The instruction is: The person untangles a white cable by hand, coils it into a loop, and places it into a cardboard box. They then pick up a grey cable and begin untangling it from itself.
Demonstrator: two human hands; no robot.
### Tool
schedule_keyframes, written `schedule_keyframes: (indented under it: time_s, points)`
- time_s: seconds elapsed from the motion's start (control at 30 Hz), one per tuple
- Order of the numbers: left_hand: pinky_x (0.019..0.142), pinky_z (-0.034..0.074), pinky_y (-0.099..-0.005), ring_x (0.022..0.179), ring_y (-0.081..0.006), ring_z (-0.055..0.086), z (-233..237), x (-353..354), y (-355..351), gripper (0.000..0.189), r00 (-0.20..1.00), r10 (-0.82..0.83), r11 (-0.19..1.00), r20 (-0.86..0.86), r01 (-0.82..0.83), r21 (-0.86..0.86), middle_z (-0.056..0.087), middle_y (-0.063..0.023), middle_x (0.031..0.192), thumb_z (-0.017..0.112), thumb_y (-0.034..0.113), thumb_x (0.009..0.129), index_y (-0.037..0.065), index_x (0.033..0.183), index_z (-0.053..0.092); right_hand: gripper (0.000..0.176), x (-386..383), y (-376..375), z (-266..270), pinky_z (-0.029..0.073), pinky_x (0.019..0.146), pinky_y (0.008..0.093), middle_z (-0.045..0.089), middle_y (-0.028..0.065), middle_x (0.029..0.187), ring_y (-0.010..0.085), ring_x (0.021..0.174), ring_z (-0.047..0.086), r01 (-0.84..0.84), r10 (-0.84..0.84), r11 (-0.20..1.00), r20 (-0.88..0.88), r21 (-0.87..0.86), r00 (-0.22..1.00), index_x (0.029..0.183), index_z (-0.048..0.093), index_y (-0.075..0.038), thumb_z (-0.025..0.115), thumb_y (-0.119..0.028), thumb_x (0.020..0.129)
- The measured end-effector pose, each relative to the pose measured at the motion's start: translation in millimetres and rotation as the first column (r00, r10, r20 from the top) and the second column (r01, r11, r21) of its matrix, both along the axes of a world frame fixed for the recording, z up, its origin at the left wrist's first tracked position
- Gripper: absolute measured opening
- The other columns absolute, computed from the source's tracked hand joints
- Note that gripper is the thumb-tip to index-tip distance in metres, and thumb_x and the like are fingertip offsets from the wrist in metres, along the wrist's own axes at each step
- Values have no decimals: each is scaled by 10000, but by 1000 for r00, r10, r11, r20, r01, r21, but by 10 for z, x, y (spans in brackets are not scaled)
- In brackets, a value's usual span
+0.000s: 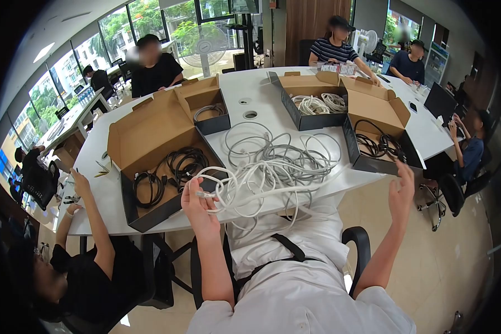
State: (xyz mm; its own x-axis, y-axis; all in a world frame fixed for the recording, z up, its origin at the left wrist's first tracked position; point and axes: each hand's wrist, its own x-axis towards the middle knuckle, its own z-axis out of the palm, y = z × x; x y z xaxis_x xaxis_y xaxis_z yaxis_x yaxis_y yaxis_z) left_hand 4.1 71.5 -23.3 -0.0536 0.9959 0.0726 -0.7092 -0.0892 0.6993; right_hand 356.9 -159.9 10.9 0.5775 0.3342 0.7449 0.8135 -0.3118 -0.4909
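Observation:
My left hand (199, 210) is closed around the end of a white network cable (261, 196), its clear plug showing at the fingers. Loops of this cable hang over the table's front edge and mix with a loose tangle of grey cables (303, 161). To the right, my right hand (402, 192) is raised with its fingers apart and nothing visible in it. It is closest to an open box (367, 162) of black cables (376, 142). Left of my left hand, a larger open box (141, 221) contains coiled black cables (186, 164).
Behind stand an open box (214, 123) with a grey cable and another box (317, 121) with white cables (312, 104). All rest on the white table (250, 83). A co-worker (94, 273) sits close on my left; several others sit around. A chair armrest (356, 239) is beside me.

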Motion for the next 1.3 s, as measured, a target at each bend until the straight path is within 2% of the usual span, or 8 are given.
schedule_keyframes:
  time_s: [0.1, 0.2, 0.37, 0.53, 0.67, 0.97, 1.13, 1.3]
  points:
    - [375, 383, -215, 369, -48, 370, 79, 123, -114, 193, 998, 53, 998, -35, -51, 36, 520, 11, 643, 556, 195, 938, 14, 892, 604, 332, -685, 124, 407, 439, 876, 337, 607, 144, 1060, 284, 1007, 576, -254, 217, 950, 206, 179, 954, 1062, 616, 2, 498, 56, 757]
    - [355, 370, -212, 393, -63, 445, 5, 246, -192, 178, 994, 45, 994, -101, -34, 107, 624, -42, 804, 566, 178, 930, 4, 909, 599, 263, -1332, 324, 573, 441, 868, 383, 611, 146, 1044, 319, 992, 575, -766, 744, 641, 220, 31, 631, 1031, 618, -8, 613, -54, 772]
    - [343, 339, -178, 406, -33, 427, 0, 389, -320, 169, 980, 51, 986, -194, -19, 165, 614, -44, 818, 550, 163, 934, -1, 909, 584, 423, -1807, 850, 331, 440, 782, 385, 565, 109, 1008, 313, 926, 535, -706, 746, 656, 88, -266, 660, 1080, 630, -45, 748, -240, 724]
    - [338, 314, -181, 396, -17, 392, 32, 378, -372, 193, 963, 30, 986, -268, 15, 164, 569, -1, 690, 571, 204, 927, 22, 867, 594, 333, -1691, 1041, 454, 414, 743, 358, 563, 66, 882, 233, 810, 534, -565, 613, 790, 360, -239, 703, 1011, 641, -77, 741, -225, 730]
    - [349, 295, -192, 427, -19, 392, -38, 397, -338, 141, 941, 33, 997, -336, -7, 79, 583, -4, 747, 594, 166, 905, 30, 872, 599, 212, -1491, 1098, 158, 398, 630, 324, 523, 50, 661, 215, 607, 478, -740, 796, 605, 183, -295, 578, 905, 638, -60, 724, -195, 766]
    - [510, 386, -233, 420, -48, 286, -133, 384, -216, 175, 960, -277, 960, -50, 279, 25, 293, 46, 515, 508, 183, 956, 26, 1029, 535, 288, -948, 558, 168, 232, 463, 229, 407, -30, 554, 45, 479, 307, -404, 880, 414, -244, 816, 409, 784, 571, 17, 511, -197, 966]
    - [488, 382, -222, 444, -47, 338, 51, 670, -475, 269, 971, -84, 996, -226, 89, 12, 426, 25, 573, 596, 222, 917, 33, 1092, 518, 255, -825, 311, 69, 221, 467, 228, 442, -53, 599, 25, 525, 313, -584, 882, 465, -286, 665, 376, 816, 669, 16, 583, -204, 909]
    - [387, 332, -177, 457, -54, 465, -89, 704, -429, 162, 931, -119, 977, -345, 172, 127, 542, -13, 692, 568, 188, 926, 28, 906, 551, 236, -846, 213, 96, 273, 506, 238, 507, 4, 651, 80, 565, 394, -757, 969, 143, -246, 638, -25, 864, 689, 37, 589, -176, 890]
